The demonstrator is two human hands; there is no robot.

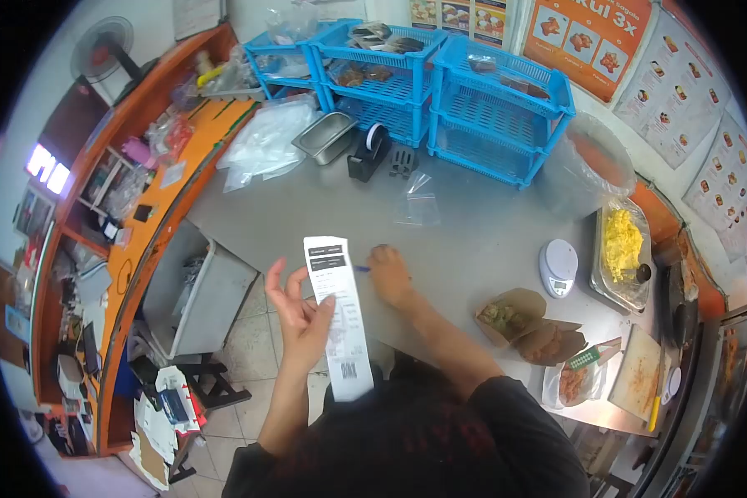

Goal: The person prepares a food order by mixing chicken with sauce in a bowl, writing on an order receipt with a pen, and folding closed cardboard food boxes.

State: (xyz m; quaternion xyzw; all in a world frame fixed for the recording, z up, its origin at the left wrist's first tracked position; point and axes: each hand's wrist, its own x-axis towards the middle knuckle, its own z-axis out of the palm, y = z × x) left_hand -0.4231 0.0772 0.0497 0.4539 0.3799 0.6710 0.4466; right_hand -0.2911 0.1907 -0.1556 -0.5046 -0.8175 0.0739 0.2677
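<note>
A long printed receipt (340, 332) is pinched in my left hand (295, 311), its lower end hanging down in front of my dark shirt. Some fingers of that hand stand apart behind the paper. My right hand (388, 274) rests on the metal table (307, 203), just right of the receipt, with its fingers curled round a blue pen (362, 268). Only the pen's tip end shows; the rest is hidden by the hand. Small clear plastic bags (419, 207) lie beyond my right hand.
Blue plastic racks (502, 120), a tape dispenser (368, 153) and a steel pan (324, 137) stand at the back. To the right are a white scale (559, 266), a tray of yellow food (622, 245), open paper food boxes (506, 315) and a cutting board (637, 373).
</note>
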